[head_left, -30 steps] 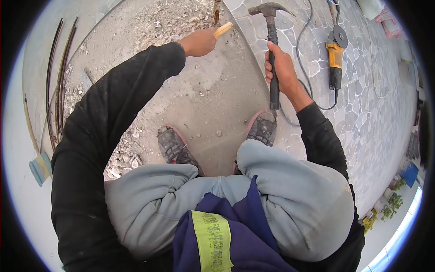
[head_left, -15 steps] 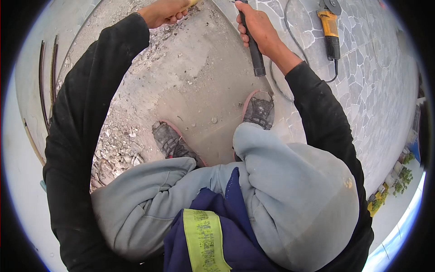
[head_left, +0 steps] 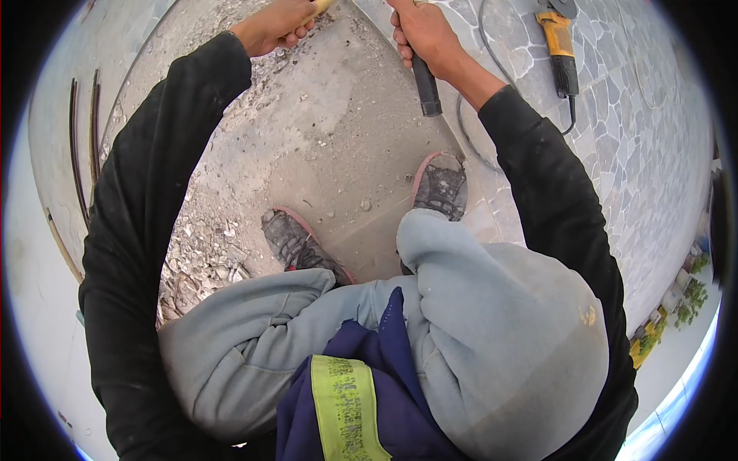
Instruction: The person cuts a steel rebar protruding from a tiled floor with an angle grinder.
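Note:
My left hand, at the top edge, is closed round a pale yellow rod-like piece, most of it cut off by the frame. To its right, my right hand is wrapped round a black tool handle. The butt of this handle points down toward my right shoe, and its other end lies beyond the top edge. Both hands are held out over a dusty floor strip with broken chips on it.
A yellow and black angle grinder lies on the grey stone-patterned paving at the right, its cord curling near my right wrist. Rubble lies left of my left shoe. Dark rods lie farther left.
My right hand and the black handle have moved up and slightly left. My left hand has shifted slightly left, still gripping the pale yellow piece.

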{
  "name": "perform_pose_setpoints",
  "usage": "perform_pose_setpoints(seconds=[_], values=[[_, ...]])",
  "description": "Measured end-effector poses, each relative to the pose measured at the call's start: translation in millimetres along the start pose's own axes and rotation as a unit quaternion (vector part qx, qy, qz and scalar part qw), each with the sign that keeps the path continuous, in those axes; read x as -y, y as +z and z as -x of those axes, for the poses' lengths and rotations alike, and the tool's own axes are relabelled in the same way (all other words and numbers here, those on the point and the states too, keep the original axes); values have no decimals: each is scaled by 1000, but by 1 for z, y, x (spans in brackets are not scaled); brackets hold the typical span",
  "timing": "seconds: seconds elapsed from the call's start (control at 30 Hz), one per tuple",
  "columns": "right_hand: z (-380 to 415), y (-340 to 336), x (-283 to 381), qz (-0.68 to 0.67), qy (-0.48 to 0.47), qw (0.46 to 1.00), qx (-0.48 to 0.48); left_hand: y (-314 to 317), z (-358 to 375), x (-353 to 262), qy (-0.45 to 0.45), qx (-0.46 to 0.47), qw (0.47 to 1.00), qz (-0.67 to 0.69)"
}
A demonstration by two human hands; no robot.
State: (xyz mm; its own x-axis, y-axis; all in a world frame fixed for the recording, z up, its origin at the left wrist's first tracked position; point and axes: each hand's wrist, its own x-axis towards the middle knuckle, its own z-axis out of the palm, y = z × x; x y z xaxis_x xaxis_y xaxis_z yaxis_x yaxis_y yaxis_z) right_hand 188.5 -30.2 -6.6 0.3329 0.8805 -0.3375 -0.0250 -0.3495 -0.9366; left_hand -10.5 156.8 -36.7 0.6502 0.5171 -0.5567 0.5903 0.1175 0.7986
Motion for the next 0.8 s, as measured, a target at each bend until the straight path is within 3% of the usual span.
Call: perform_pose_setpoints(seconds=[0.1, 0.17, 0.27, 0.33, 0.43, 0.6, 0.7, 0.77, 0.8], values=[[-11, 1, -5, 38, 75, 992, 89, 1, -3, 0, -8, -2, 1000, 6], [-17, -9, -2, 65, 70, 992, 81, 2, -6, -3, -48, -5, 999, 15], [-10, -5, -2, 84, 20, 994, 68, 6, 4, -2, -17, -11, 1000, 2], [-2, 12, -10, 0, 30, 999, 11, 10, 11, -1, -4, -8, 1000, -22], [6, 16, -19, 13, 103, 993, 59, 8, 17, -1, 16, 3, 996, -84], [23, 14, -20, 11, 64, 998, 19, 2, 18, 0, 17, 9, 992, -125], [21, 26, -28, -78, 32, 996, -19, -3, 16, -3, 29, 19, 990, -135], [10, 14, -27, -37, 94, 994, 47, -6, 13, -2, 8, 28, 985, -168], [11, 10, -22, -22, 95, 995, 28, -7, 14, -3, 9, 27, 985, -170]])
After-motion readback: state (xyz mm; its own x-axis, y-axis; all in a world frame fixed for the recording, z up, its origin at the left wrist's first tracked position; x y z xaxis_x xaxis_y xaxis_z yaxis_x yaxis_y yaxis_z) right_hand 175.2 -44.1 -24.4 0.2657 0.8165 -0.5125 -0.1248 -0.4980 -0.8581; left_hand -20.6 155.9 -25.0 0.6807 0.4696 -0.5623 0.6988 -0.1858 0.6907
